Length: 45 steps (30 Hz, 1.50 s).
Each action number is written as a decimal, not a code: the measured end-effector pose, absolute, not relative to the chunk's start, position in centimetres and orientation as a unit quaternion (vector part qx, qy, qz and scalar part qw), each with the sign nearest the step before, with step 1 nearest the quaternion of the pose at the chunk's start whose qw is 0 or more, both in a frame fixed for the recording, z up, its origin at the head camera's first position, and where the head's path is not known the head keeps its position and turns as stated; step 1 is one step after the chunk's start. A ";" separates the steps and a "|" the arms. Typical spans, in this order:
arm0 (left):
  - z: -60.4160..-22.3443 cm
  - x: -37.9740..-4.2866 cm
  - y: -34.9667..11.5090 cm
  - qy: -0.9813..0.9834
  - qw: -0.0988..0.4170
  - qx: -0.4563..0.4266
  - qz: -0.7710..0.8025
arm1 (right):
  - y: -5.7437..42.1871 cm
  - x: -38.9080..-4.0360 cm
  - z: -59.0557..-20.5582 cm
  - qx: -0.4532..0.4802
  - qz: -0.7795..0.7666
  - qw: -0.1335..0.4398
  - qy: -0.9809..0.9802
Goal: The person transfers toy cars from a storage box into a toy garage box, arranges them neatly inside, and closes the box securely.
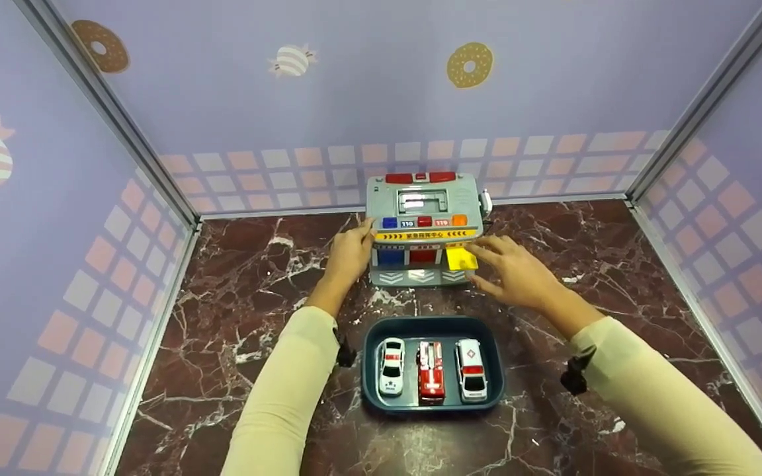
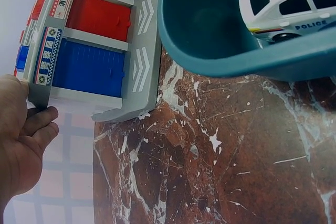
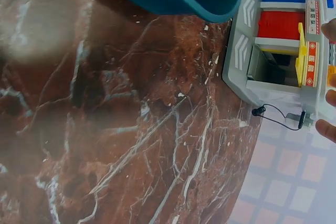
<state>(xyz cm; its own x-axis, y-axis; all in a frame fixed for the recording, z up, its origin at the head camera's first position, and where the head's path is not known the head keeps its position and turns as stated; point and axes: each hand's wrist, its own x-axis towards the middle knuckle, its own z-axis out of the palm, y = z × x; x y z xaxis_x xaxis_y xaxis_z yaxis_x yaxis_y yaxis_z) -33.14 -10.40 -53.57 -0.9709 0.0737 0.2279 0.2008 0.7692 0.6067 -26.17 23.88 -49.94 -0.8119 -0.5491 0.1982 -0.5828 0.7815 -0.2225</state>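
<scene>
A grey toy emergency station [image 1: 421,198] stands against the back wall, its lights and signs along the roof front. My left hand [image 1: 349,253] grips the left edge of its roof, fingers bent around the corner in the left wrist view. My right hand [image 1: 516,270] is at the right front corner with its fingers spread, fingertips close to the raised yellow garage door [image 1: 462,258]. Behind that door, the right bay [image 3: 278,68] shows as an opening in the right wrist view. The blue door [image 2: 89,68] and red door [image 2: 100,17] are down.
In front of the station sits a dark teal tray [image 1: 432,408] holding a white police car [image 1: 391,367], a red fire truck [image 1: 431,371] and a white ambulance [image 1: 471,370]. A black cord [image 3: 281,120] hangs at the station's right side. Patterned panels [image 1: 328,99] enclose the marbled surface.
</scene>
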 end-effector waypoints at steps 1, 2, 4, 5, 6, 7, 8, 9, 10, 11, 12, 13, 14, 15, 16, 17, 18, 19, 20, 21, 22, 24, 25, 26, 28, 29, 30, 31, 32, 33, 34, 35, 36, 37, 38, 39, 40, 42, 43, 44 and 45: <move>-53.6 -33.2 -10.4 -0.935 0.095 -0.071 -0.333 | 24.0 -25.8 -50.0 0.304 0.138 0.062 -0.941; -53.6 -33.1 -10.4 -0.935 0.094 -0.071 -0.335 | 24.1 -25.4 -50.1 0.306 0.137 0.062 -0.940; -53.6 -33.1 -10.3 -0.933 0.094 -0.073 -0.338 | 24.3 -24.7 -50.3 0.312 0.132 0.063 -0.939; -53.6 -33.1 -10.3 -0.933 0.095 -0.073 -0.340 | 24.4 -24.3 -50.4 0.316 0.131 0.063 -0.938; -53.6 -33.1 -10.3 -0.933 0.094 -0.074 -0.341 | 24.5 -23.9 -50.6 0.320 0.128 0.066 -0.936; -53.7 -33.1 -10.2 -0.932 0.095 -0.074 -0.341 | 24.6 -23.5 -50.7 0.326 0.124 0.067 -0.935; -53.7 -33.1 -10.2 -0.932 0.095 -0.074 -0.341 | 24.7 -23.1 -50.8 0.331 0.119 0.069 -0.934; -53.7 -33.1 -10.2 -0.933 0.094 -0.071 -0.340 | 24.8 -22.7 -50.9 0.336 0.116 0.071 -0.932; -53.8 -33.0 -10.2 -0.934 0.093 -0.069 -0.339 | 24.8 -22.3 -51.0 0.341 0.116 0.071 -0.930; -53.7 -33.0 -10.2 -0.934 0.093 -0.067 -0.338 | 24.8 -21.9 -51.1 0.345 0.114 0.072 -0.929; -53.7 -33.0 -10.2 -0.935 0.094 -0.065 -0.337 | 24.8 -21.5 -51.2 0.347 0.112 0.071 -0.928; -53.7 -33.1 -10.2 -0.935 0.095 -0.065 -0.336 | 24.8 -21.1 -51.2 0.350 0.110 0.068 -0.928; -53.7 -33.1 -10.2 -0.935 0.096 -0.066 -0.335 | 24.8 -20.7 -51.3 0.353 0.109 0.065 -0.927; -53.6 -33.1 -10.2 -0.935 0.097 -0.067 -0.333 | 24.7 -20.2 -51.5 0.357 0.108 0.061 -0.926; -53.6 -33.1 -10.3 -0.936 0.099 -0.068 -0.332 | 24.6 -19.8 -51.6 0.361 0.108 0.056 -0.924; -53.5 -33.1 -10.3 -0.936 0.099 -0.068 -0.332 | 24.5 -19.5 -51.7 0.367 0.105 0.052 -0.923; -53.5 -33.1 -10.3 -0.936 0.098 -0.067 -0.330 | 24.4 -19.1 -51.9 0.373 0.104 0.048 -0.921; -53.5 -33.1 -10.3 -0.937 0.097 -0.068 -0.329 | 24.3 -18.7 -52.1 0.380 0.102 0.045 -0.918; -53.5 -33.1 -10.4 -0.937 0.094 -0.067 -0.329 | 24.2 -18.3 -52.2 0.387 0.103 0.041 -0.916; -53.5 -33.1 -10.4 -0.938 0.091 -0.066 -0.329 | 24.0 -18.0 -52.4 0.395 0.102 0.039 -0.912; -53.5 -33.1 -10.4 -0.938 0.089 -0.065 -0.330 | 23.9 -17.7 -52.7 0.402 0.102 0.039 -0.909; -53.5 -33.1 -10.4 -0.938 0.085 -0.065 -0.330 | 23.8 -17.3 -53.1 0.419 0.094 0.044 -0.902; -53.5 -33.1 -10.3 -0.938 0.085 -0.066 -0.330 | 23.7 -17.1 -53.4 0.428 0.093 0.047 -0.898; -53.5 -33.1 -10.3 -0.938 0.085 -0.067 -0.330 | 23.6 -16.9 -53.6 0.437 0.090 0.051 -0.894; -53.5 -33.1 -10.3 -0.938 0.089 -0.068 -0.329 | 23.5 -16.6 -54.1 0.452 0.080 0.062 -0.886; -53.5 -33.1 -10.3 -0.937 0.091 -0.068 -0.329 | 23.5 -16.5 -54.3 0.457 0.074 0.066 -0.884; -53.5 -33.1 -10.3 -0.937 0.094 -0.069 -0.329 | 23.5 -16.4 -54.4 0.460 0.069 0.069 -0.883; -53.5 -33.1 -10.3 -0.936 0.097 -0.070 -0.330 | 23.5 -16.3 -54.6 0.460 0.062 0.070 -0.883; -53.5 -33.0 -10.3 -0.936 0.101 -0.071 -0.330 | 23.5 -16.2 -54.8 0.459 0.052 0.070 -0.884; -53.5 -33.1 -10.3 -0.935 0.107 -0.074 -0.330 | 23.5 -16.0 -54.9 0.457 0.042 0.069 -0.886; -53.5 -33.1 -10.3 -0.935 0.110 -0.076 -0.330 | 23.5 -15.9 -55.0 0.454 0.032 0.067 -0.888; -53.5 -33.0 -10.3 -0.934 0.113 -0.077 -0.330 | 23.5 -15.8 -55.1 0.451 0.022 0.063 -0.890; -53.6 -33.0 -10.3 -0.933 0.117 -0.078 -0.331 | 23.5 -15.7 -55.2 0.448 0.014 0.058 -0.892; -53.5 -33.0 -10.3 -0.933 0.119 -0.078 -0.331 | 23.5 -15.6 -55.3 0.445 0.008 0.052 -0.894; -53.6 -33.0 -10.3 -0.933 0.120 -0.077 -0.331 | 23.4 -15.5 -55.4 0.443 0.002 0.047 -0.895; -53.5 -33.0 -10.3 -0.933 0.119 -0.076 -0.331 | 23.4 -15.4 -55.4 0.441 -0.001 0.041 -0.896; -53.6 -33.0 -10.3 -0.933 0.117 -0.073 -0.332 | 23.4 -15.3 -55.5 0.439 -0.002 0.037 -0.898; -53.6 -33.0 -10.3 -0.934 0.112 -0.069 -0.333 | 23.3 -15.2 -55.6 0.436 -0.003 0.030 -0.900; -53.6 -33.0 -10.3 -0.934 0.111 -0.067 -0.333 | 23.2 -15.1 -55.7 0.434 -0.004 0.029 -0.900; -53.6 -33.0 -10.3 -0.934 0.110 -0.066 -0.334 | 23.1 -15.1 -55.7 0.433 -0.005 0.029 -0.901; -53.6 -33.1 -10.2 -0.934 0.109 -0.066 -0.334 | 23.1 -15.1 -55.8 0.433 -0.007 0.032 -0.901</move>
<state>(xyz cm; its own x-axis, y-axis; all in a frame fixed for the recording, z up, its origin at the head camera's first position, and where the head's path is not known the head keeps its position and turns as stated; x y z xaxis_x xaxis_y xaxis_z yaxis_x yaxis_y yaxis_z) -33.06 -10.25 -53.55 -0.9676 0.0495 0.2477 0.1955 0.7678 0.6101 -15.09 23.05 -55.78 -0.6236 -0.7800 0.0513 -0.7792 0.6255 0.0396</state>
